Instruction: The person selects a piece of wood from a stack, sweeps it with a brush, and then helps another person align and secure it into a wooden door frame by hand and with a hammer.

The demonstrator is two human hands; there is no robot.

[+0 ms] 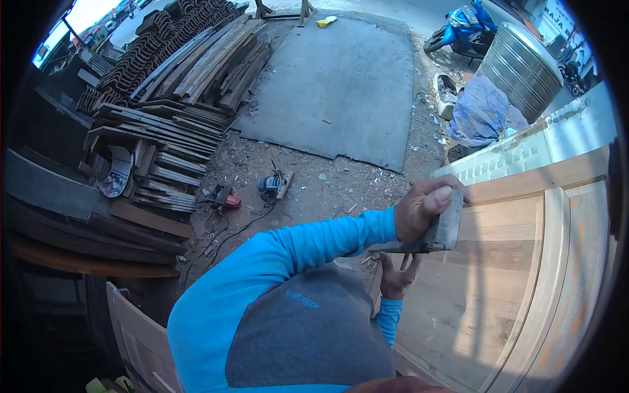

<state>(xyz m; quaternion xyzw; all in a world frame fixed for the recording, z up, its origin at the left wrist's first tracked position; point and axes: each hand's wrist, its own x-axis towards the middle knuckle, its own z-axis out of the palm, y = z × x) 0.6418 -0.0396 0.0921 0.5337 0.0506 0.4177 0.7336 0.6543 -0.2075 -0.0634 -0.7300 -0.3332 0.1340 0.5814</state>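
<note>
One wooden door (524, 262) lies flat, filling the lower right of the view, pale unfinished panels inside a frame. One grey sanding block (438, 232) sits near the door's left edge, pressed on the panel surface. Left hand (422, 208) is closed over the top of the block, thumb along its upper edge; the arm in a blue sleeve (295, 245) reaches out nearly straight, elbow slightly bent. Right hand (398, 276) is just below the block, fingers loosely curled, touching the block's underside and the door edge; whether it grips anything, cannot tell.

On the ground: two power tools (274, 185), one stack of planks (164, 137), one dark mat (341, 85), one blue motorbike (462, 26), one metal tank (521, 69).
</note>
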